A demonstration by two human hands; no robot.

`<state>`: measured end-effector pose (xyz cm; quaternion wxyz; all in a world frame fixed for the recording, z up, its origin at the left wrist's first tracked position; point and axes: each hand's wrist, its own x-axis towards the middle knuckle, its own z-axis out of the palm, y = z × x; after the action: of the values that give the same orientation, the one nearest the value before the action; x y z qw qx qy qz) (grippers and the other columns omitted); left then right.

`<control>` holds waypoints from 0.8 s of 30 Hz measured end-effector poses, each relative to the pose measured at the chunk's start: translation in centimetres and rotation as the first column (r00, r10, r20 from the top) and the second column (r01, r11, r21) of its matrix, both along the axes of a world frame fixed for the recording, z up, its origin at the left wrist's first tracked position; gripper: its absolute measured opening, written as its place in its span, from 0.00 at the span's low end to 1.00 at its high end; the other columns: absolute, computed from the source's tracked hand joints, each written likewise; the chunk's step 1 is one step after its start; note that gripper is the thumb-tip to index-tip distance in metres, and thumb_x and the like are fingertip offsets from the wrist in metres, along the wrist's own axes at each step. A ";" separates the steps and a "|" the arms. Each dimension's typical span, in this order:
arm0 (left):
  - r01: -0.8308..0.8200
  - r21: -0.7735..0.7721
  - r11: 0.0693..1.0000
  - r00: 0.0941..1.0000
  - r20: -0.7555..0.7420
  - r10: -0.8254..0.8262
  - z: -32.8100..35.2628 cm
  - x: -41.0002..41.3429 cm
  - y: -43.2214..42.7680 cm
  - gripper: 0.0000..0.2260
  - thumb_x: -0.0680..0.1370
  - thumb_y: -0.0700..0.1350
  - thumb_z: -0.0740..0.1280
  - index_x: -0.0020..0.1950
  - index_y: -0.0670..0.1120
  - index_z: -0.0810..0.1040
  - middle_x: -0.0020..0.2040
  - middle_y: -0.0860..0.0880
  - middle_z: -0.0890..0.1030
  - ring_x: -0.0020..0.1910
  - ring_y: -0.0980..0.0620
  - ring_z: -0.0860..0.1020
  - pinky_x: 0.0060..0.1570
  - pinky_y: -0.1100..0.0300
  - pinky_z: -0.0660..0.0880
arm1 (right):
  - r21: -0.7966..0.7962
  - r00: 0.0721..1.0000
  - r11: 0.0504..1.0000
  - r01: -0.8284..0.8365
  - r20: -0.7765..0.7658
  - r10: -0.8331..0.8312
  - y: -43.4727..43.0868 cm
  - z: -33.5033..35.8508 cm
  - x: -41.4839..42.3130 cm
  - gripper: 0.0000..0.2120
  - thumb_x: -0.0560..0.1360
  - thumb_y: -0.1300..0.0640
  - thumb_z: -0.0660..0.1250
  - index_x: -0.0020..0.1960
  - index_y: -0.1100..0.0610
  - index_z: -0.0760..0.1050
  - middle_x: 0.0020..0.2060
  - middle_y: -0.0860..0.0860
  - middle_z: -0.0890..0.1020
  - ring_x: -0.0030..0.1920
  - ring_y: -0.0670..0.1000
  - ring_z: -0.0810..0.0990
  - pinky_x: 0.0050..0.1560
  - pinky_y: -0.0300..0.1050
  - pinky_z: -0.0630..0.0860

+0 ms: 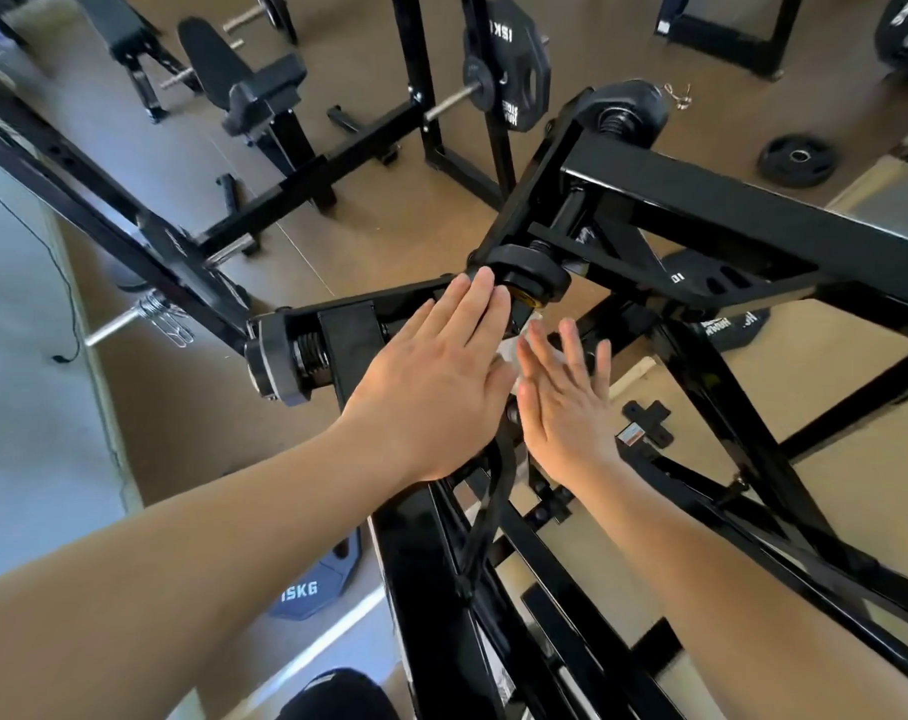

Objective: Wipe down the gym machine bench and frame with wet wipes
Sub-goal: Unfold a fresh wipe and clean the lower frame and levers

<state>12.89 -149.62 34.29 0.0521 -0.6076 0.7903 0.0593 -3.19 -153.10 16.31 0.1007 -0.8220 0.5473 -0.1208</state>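
I look down on the black steel frame of a gym machine, where several beams meet at a pivot. My left hand lies flat with straight fingers on the frame just below the pivot. My right hand is flat beside it, fingers straight, pressing a white wet wipe against the frame. Only a small crumpled part of the wipe shows between the two hands. No bench pad of this machine is visible.
A black cable hangs down the frame below my hands. A 15 kg plate lies on the floor lower left, another plate far right. A bench and a rack with a loaded plate stand beyond.
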 end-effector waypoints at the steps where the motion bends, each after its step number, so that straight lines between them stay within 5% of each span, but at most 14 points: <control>1: -0.002 0.004 1.000 1.000 -0.004 0.002 0.0 0.0 0.0 0.29 0.86 0.59 0.44 0.84 0.49 0.39 0.84 0.50 0.37 0.81 0.54 0.36 0.82 0.51 0.45 | -0.002 0.999 0.999 -0.047 0.018 0.047 0.6 0.0 0.3 0.26 0.87 0.47 0.40 0.82 0.53 0.56 0.83 0.48 0.53 0.83 0.52 0.41 0.80 0.61 0.35; 4: -0.003 0.007 1.000 1.000 -0.008 0.003 -0.1 0.0 -0.1 0.29 0.86 0.59 0.44 0.84 0.49 0.39 0.84 0.50 0.38 0.82 0.54 0.36 0.82 0.51 0.46 | -0.038 0.982 0.999 -0.039 0.181 0.046 1.2 1.4 0.8 0.25 0.88 0.49 0.44 0.74 0.57 0.72 0.75 0.52 0.73 0.81 0.50 0.60 0.82 0.52 0.49; 7: -0.006 -0.004 1.000 1.000 -0.003 0.006 -0.3 0.2 -0.2 0.29 0.86 0.60 0.45 0.83 0.49 0.40 0.84 0.51 0.39 0.82 0.55 0.37 0.82 0.51 0.46 | 0.032 0.915 0.990 0.141 0.377 -0.142 1.3 3.1 0.7 0.28 0.88 0.47 0.43 0.74 0.58 0.72 0.74 0.54 0.73 0.77 0.50 0.66 0.81 0.47 0.55; 9: -0.003 -0.009 1.000 1.000 -0.020 0.003 -0.3 0.2 -0.2 0.29 0.86 0.59 0.45 0.83 0.49 0.41 0.84 0.51 0.40 0.82 0.55 0.38 0.82 0.51 0.46 | -0.026 0.967 1.000 -0.005 0.255 0.011 3.1 2.0 1.9 0.28 0.87 0.46 0.43 0.79 0.58 0.64 0.79 0.53 0.63 0.81 0.53 0.57 0.82 0.53 0.53; 11: 0.000 -0.010 1.000 0.999 -0.032 0.000 -0.1 0.2 -0.1 0.29 0.86 0.58 0.47 0.84 0.49 0.42 0.84 0.51 0.41 0.82 0.55 0.39 0.82 0.52 0.46 | -0.064 0.982 0.985 -0.157 0.099 0.163 5.4 -1.3 3.0 0.27 0.86 0.48 0.53 0.83 0.56 0.57 0.83 0.52 0.50 0.83 0.54 0.47 0.82 0.60 0.51; 14: 0.002 -0.014 1.000 0.999 -0.034 -0.002 0.1 0.0 0.0 0.29 0.86 0.58 0.47 0.84 0.49 0.43 0.84 0.51 0.42 0.82 0.55 0.40 0.81 0.53 0.45 | -0.115 0.984 0.979 -0.171 0.037 0.176 6.1 -3.8 2.9 0.33 0.86 0.48 0.59 0.84 0.54 0.48 0.83 0.49 0.40 0.83 0.54 0.43 0.81 0.64 0.52; 18: 0.016 -0.005 1.000 1.000 0.004 -0.016 0.4 -0.2 0.1 0.29 0.86 0.58 0.47 0.84 0.48 0.43 0.84 0.50 0.42 0.82 0.54 0.40 0.81 0.54 0.44 | -0.169 0.969 0.955 -0.244 0.010 0.249 5.8 -2.0 1.2 0.31 0.84 0.52 0.53 0.81 0.54 0.40 0.82 0.51 0.47 0.83 0.53 0.48 0.81 0.62 0.55; 21: 0.023 -0.015 1.000 1.000 0.018 -0.023 0.4 -0.4 0.4 0.29 0.86 0.58 0.46 0.84 0.48 0.45 0.84 0.48 0.43 0.83 0.52 0.41 0.81 0.53 0.44 | -0.051 0.949 0.951 -0.305 -0.097 0.299 7.9 -3.1 -1.4 0.26 0.86 0.52 0.51 0.83 0.56 0.53 0.83 0.53 0.54 0.83 0.53 0.48 0.82 0.58 0.51; 24: 0.122 -0.073 0.990 0.986 0.122 -0.112 0.5 -0.9 0.7 0.26 0.87 0.54 0.46 0.84 0.47 0.54 0.84 0.45 0.51 0.83 0.48 0.45 0.82 0.48 0.47 | 0.106 0.987 0.986 -0.131 -0.081 0.140 9.9 -4.6 -5.7 0.26 0.87 0.46 0.43 0.77 0.57 0.67 0.79 0.53 0.67 0.82 0.52 0.52 0.81 0.54 0.52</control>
<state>11.98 -148.88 34.75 0.0774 -0.5642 0.8219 -0.0116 -8.93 -143.23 11.70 0.1255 -0.8558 0.4993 -0.0497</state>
